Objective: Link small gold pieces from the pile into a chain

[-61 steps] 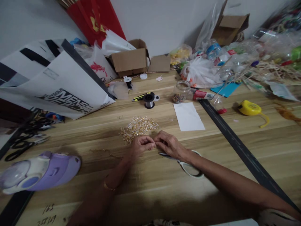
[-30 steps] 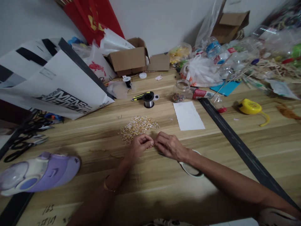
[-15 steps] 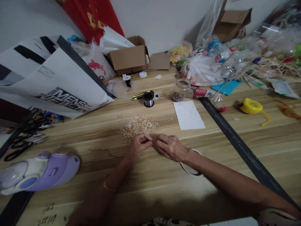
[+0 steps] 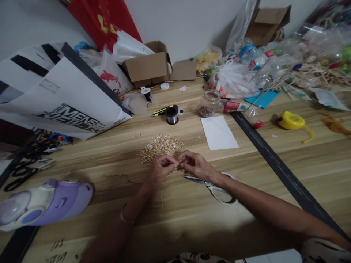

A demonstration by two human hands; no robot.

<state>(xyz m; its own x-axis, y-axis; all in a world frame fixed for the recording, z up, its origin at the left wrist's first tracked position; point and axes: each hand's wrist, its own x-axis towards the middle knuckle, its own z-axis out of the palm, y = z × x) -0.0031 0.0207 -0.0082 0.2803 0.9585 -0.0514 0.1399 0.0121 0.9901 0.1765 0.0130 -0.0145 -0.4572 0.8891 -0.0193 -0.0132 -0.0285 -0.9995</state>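
Note:
My left hand [image 4: 161, 168] is pinched closed just in front of a pile of small gold and silver pieces [image 4: 160, 147]. Fingertip to fingertip with it, my right hand [image 4: 194, 164] is pinched too. Whatever lies between the fingertips is too small to make out. Under my right wrist lie scissors with pale handles [image 4: 219, 193], their blades pointing left. A thin gold strand [image 4: 123, 178] rests on the wooden table left of my left hand.
Behind the pile stand a wire spool [image 4: 172, 115], a cutter [image 4: 161, 110] and a jar of beads [image 4: 209, 104]. White paper [image 4: 219, 133] and a yellow tape measure [image 4: 291, 120] lie to the right. A purple bottle [image 4: 60, 202] and black scissors [image 4: 26, 171] are at the left.
My right hand has turned and its fingers have drawn up and back a little, so the scissor blades now show beneath it. My left hand has hardly moved.

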